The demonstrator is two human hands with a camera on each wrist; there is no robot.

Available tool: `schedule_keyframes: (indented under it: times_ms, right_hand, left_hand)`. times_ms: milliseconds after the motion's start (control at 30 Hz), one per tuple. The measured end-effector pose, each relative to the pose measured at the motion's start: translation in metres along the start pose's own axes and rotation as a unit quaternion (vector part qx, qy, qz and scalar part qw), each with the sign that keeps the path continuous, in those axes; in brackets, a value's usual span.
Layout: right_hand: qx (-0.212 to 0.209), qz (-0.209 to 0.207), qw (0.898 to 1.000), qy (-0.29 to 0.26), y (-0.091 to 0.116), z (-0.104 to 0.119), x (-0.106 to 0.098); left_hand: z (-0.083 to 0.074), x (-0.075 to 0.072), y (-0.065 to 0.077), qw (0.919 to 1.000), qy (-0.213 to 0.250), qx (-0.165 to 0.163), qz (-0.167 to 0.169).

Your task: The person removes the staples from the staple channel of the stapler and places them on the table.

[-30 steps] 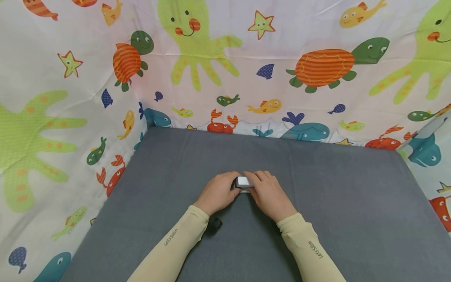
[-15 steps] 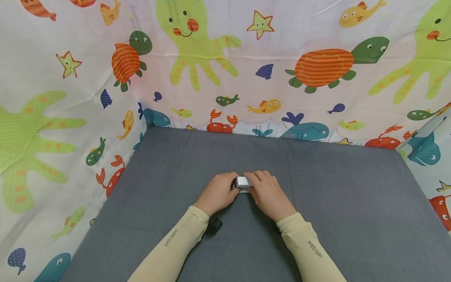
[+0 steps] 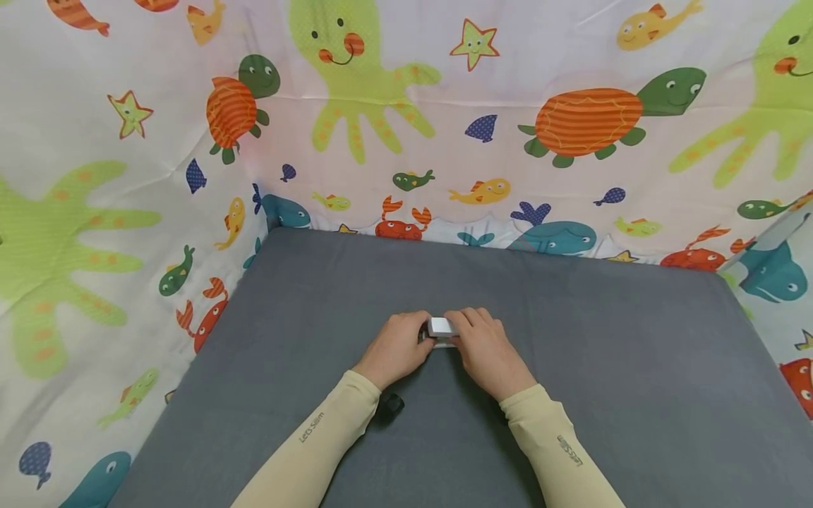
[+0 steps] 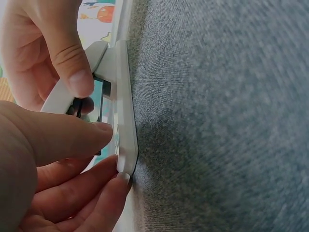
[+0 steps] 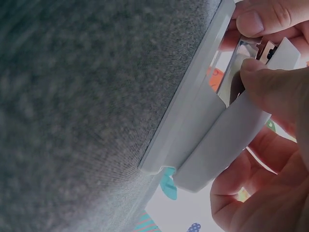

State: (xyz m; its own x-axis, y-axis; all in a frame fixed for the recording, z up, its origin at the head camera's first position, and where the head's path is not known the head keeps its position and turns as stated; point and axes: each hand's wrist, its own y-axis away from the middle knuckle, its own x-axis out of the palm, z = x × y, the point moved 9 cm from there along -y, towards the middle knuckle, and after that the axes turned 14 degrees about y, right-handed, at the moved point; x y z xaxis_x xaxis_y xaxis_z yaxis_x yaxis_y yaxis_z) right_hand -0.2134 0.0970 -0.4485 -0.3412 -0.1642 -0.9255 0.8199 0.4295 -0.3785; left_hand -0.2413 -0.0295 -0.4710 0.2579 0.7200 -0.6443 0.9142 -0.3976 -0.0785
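Note:
A white stapler point(image 3: 441, 327) stands on the grey cloth between both hands, its upper arm point(image 5: 224, 142) raised at an angle over the long base point(image 4: 126, 111). A metal strip point(image 5: 232, 72) shows in the gap between the two parts. My left hand point(image 3: 396, 347) grips the left end, with the thumb near the metal strip and fingertips at the end of the base. My right hand point(image 3: 488, 353) holds the upper arm, thumb on the near side and fingers behind it. Fingers of both hands hide part of the stapler's inside.
Grey cloth point(image 3: 635, 367) covers the table. A small black object point(image 3: 390, 407) shows beside the left wrist. Sea-animal curtains point(image 3: 406, 127) enclose the back and sides of the table.
Both hands keep their hold on the stapler, which stays in place. The head view has shifted very slightly; no other movement is visible.

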Motion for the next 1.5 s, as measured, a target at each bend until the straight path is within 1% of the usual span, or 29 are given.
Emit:
schedule_keyframes:
  times_ms: [133, 200, 267, 600, 833, 1067, 1333, 1500]
  right_hand:
    - [0.003, 0.005, 1.0, -0.006, -0.002, 0.0, 0.0]
    - [0.007, 0.009, 1.0, -0.01, -0.002, -0.001, 0.0]
    - [0.009, 0.009, 1.0, -0.012, -0.002, -0.001, 0.0]
    - [0.013, 0.007, 1.0, -0.016, -0.002, -0.003, 0.0]
    - [0.008, -0.001, 1.0, -0.013, -0.003, -0.003, -0.004]
    - [0.005, -0.021, 1.0, -0.01, -0.003, -0.004, -0.007]
    - [0.018, -0.026, 0.999, 0.022, -0.003, -0.007, -0.011]
    - [0.017, -0.038, 0.999, 0.011, -0.002, -0.007, -0.014]
  left_hand:
    - [0.002, -0.002, 0.001, 1.0, -0.001, -0.003, -0.007]
    - [0.001, -0.002, 0.001, 1.0, -0.002, 0.002, -0.009]
    - [0.0, -0.002, 0.001, 0.9999, -0.004, 0.005, -0.009]
    - [0.001, 0.002, -0.002, 0.9999, -0.016, 0.0, -0.005]
    - [-0.002, 0.0, -0.001, 0.9998, -0.015, 0.012, -0.009]
    - [-0.001, 0.001, 0.0, 0.9999, -0.006, 0.004, -0.009]
    - [-0.001, 0.0, 0.0, 0.9999, 0.007, -0.002, -0.007]
    - [-0.001, 0.0, 0.0, 0.9998, 0.013, -0.015, -0.008]
